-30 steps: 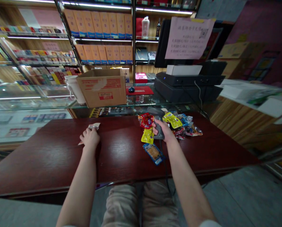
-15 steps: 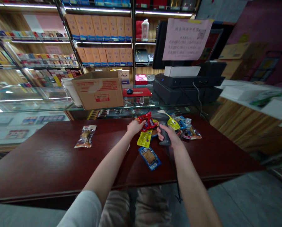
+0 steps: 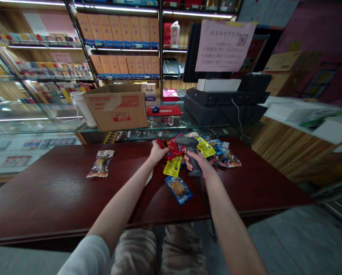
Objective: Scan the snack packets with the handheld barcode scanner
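Observation:
My left hand (image 3: 158,152) is closed on a red snack packet (image 3: 174,149), held just above the dark red table. In my right hand (image 3: 198,163) is a dark grey barcode scanner (image 3: 194,168), its head close to the red packet and its cable hanging over the table's front edge. Below them a yellow packet (image 3: 172,167) lies on the table, and nearer to me a blue-edged packet (image 3: 179,190) with a brown filling. To the right of the scanner is a pile of mixed snack packets (image 3: 222,151), with another yellow packet (image 3: 205,146) at its left side.
Alone on the left of the table (image 3: 59,198) lies a clear snack packet (image 3: 101,163). Behind stand an open cardboard box (image 3: 116,110), a mouse (image 3: 155,109) on a red mat and a cash register (image 3: 225,110). Stocked shelves line the back wall.
My left hand has drawn the red packet slightly to the left and turned it under the scanner's head. The whole view has shifted a little.

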Available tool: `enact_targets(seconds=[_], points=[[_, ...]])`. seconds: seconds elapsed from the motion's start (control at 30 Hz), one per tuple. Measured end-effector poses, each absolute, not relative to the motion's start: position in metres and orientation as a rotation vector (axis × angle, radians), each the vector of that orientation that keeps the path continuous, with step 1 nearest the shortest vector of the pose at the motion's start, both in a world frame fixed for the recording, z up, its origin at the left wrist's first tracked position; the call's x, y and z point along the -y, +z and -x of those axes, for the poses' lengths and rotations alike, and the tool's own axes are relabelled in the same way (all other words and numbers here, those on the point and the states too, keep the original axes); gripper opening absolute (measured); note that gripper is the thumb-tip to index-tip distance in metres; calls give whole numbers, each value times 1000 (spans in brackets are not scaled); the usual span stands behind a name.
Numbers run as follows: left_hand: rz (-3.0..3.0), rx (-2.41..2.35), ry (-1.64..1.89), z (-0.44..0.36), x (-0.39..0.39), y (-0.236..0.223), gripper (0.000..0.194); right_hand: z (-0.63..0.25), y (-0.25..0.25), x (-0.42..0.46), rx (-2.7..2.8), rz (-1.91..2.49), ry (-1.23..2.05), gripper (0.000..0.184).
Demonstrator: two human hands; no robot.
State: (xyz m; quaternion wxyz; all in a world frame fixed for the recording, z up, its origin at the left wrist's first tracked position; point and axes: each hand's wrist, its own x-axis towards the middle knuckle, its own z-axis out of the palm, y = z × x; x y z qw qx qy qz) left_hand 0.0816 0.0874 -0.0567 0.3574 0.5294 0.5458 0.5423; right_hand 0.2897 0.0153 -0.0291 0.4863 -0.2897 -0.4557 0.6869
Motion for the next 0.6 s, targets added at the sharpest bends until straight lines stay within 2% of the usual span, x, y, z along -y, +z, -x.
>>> enact_targets(seconds=[0.07, 0.1, 0.2, 0.23, 0.6], points=[[-1441, -1441, 1400, -68, -72, -52, 71, -289, -28, -13, 1127, 689, 1689, 39], [-1495, -1463, 1383, -61, -64, -50, 66, -288, -28, -12, 1137, 681, 1698, 38], [-1575, -1542, 1302, -45, -43, -49, 29, -284, -27, -8, 1176, 665, 1740, 38], [-1579, -1552, 1289, -41, -38, -49, 23, -282, -27, -7, 1192, 663, 1760, 38], [-1619, -1624, 1241, -31, -29, -58, 18, -262, -35, 0, 1322, 712, 1828, 35]])
